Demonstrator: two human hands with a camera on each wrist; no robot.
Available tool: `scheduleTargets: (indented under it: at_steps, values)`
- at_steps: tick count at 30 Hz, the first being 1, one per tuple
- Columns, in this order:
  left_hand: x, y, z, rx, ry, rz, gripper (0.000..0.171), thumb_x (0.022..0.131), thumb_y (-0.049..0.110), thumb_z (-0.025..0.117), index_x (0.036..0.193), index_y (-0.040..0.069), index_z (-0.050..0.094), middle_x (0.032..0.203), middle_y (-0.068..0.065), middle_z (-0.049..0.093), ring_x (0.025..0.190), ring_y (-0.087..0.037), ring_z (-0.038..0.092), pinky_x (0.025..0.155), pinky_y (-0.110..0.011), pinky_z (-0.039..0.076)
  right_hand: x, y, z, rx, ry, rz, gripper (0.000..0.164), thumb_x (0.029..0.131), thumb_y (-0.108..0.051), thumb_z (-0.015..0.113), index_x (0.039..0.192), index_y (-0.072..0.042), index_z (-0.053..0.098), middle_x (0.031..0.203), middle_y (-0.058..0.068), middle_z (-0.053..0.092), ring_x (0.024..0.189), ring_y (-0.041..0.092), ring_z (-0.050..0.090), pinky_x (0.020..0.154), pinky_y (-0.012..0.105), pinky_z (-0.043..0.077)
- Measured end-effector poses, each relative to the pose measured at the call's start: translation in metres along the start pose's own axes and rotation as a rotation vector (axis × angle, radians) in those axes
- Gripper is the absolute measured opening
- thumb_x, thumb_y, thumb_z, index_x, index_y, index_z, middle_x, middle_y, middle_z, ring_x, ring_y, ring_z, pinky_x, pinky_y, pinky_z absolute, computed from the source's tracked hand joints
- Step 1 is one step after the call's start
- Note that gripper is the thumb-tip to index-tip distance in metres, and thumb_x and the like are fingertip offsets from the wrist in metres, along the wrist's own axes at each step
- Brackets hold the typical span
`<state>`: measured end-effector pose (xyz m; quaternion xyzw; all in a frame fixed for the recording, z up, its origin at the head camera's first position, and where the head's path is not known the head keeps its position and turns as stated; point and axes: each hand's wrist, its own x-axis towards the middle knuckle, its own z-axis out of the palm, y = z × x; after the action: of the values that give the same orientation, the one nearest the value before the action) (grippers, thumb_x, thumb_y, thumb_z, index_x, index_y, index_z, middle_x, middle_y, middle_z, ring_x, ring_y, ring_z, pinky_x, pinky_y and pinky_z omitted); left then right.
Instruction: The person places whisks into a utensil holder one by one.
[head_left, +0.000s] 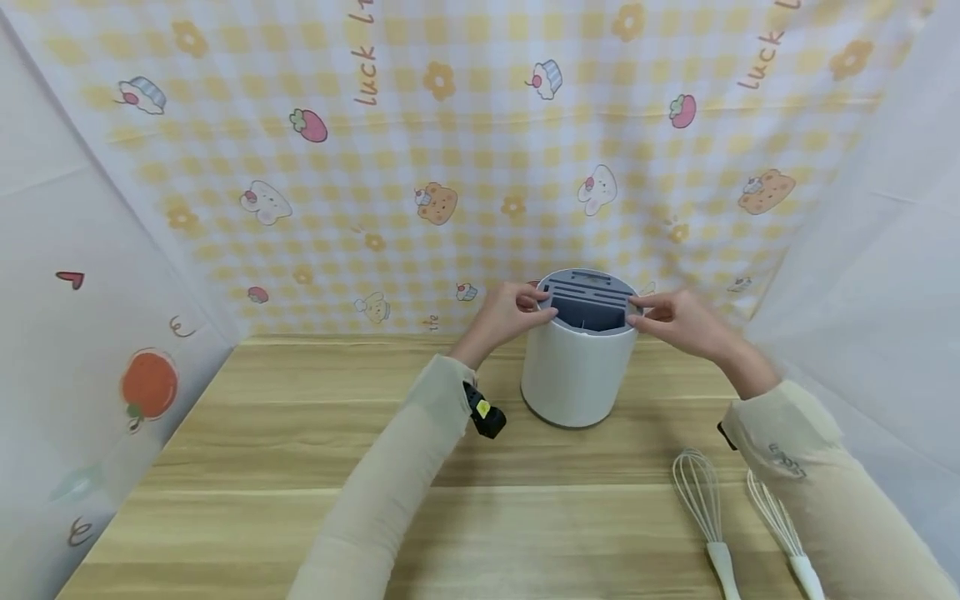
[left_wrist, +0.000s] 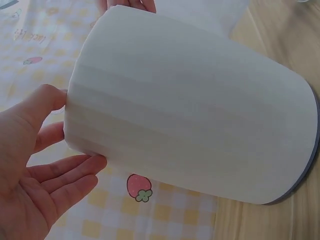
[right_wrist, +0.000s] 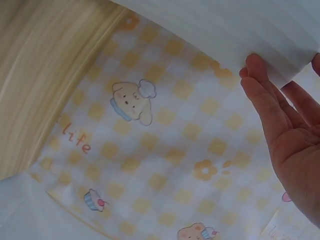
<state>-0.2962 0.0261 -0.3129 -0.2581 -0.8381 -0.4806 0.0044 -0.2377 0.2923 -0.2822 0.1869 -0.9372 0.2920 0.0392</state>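
Note:
A white, round-sided utensil holder (head_left: 573, 379) stands upright on the table near the patterned cloth. Set in its top is a dark grey slotted insert (head_left: 592, 292) with one wide compartment at the front. My left hand (head_left: 515, 307) grips the left side of the top rim, thumb and fingers at the edge. On the opposite side, my right hand (head_left: 670, 321) pinches the rim the same way. In the left wrist view, fingertips touch the white wall (left_wrist: 190, 105). The right wrist view has my right fingers (right_wrist: 265, 95) against that wall; part of this hand is cut off.
Two whisks with white handles, one nearer the middle (head_left: 703, 500) and one (head_left: 783, 525) beside my right sleeve, lie on the wooden table (head_left: 300, 467). A yellow checked cloth (head_left: 375, 167) hangs behind the holder. White side panels (head_left: 75, 200) flank the table.

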Motion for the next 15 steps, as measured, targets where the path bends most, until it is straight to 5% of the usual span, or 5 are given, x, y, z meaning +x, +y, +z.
scheduleTargets:
  at_steps: [15]
  values:
    - [-0.039, -0.003, -0.02, 0.008, 0.07, -0.005, 0.032, 0.079, 0.026, 0.072, 0.106, 0.009, 0.069, 0.094, -0.001, 0.065, 0.085, -0.012, 0.06, 0.068, -0.023, 0.052, 0.0, -0.026, 0.018, 0.018, -0.039, 0.018, 0.044, 0.09, -0.024, 0.059, 0.125, 0.003, 0.054, 0.106, 0.024, 0.062, 0.094, 0.033, 0.062, 0.072, 0.041, 0.052]
